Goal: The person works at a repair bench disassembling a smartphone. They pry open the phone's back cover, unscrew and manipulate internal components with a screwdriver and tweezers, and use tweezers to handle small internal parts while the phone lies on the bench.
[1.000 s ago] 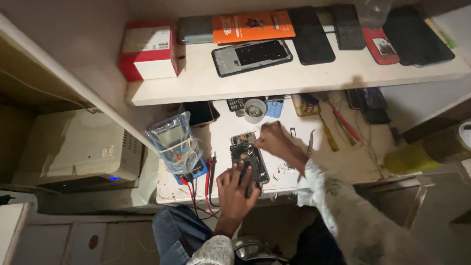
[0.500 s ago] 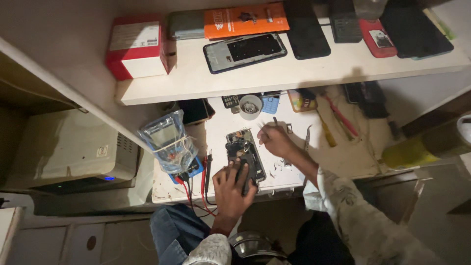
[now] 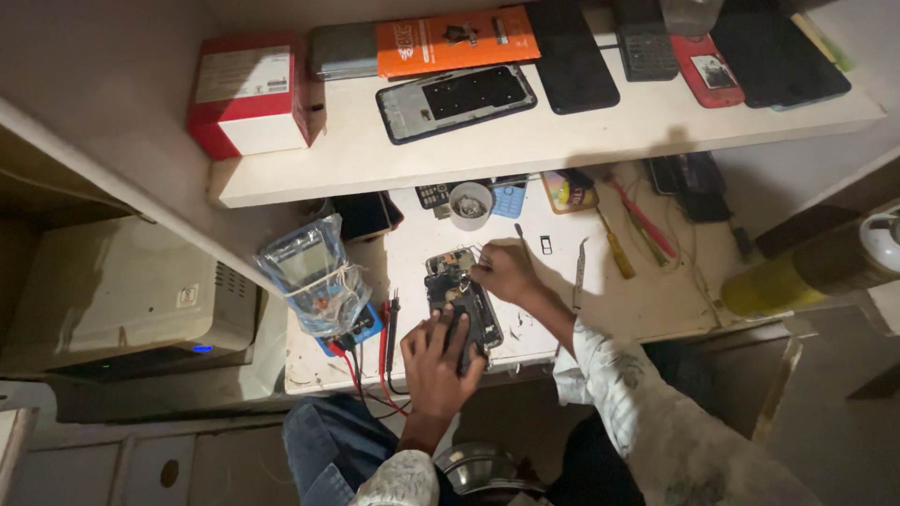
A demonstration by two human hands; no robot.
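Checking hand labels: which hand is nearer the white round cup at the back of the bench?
Right. The right hand works at the opened phone's top end, just below the white cup; the left hand presses the phone's lower end, farther away.

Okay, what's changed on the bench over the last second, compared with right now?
Little has changed. The left hand stays flat on the lower end of the opened black phone, and the right hand keeps its fingers at the phone's upper end. The phone, the blue multimeter in its clear plastic bag and the white work mat lie as before.

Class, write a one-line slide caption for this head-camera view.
Left hand steadies an opened phone on the white bench while the right hand works at its top end.
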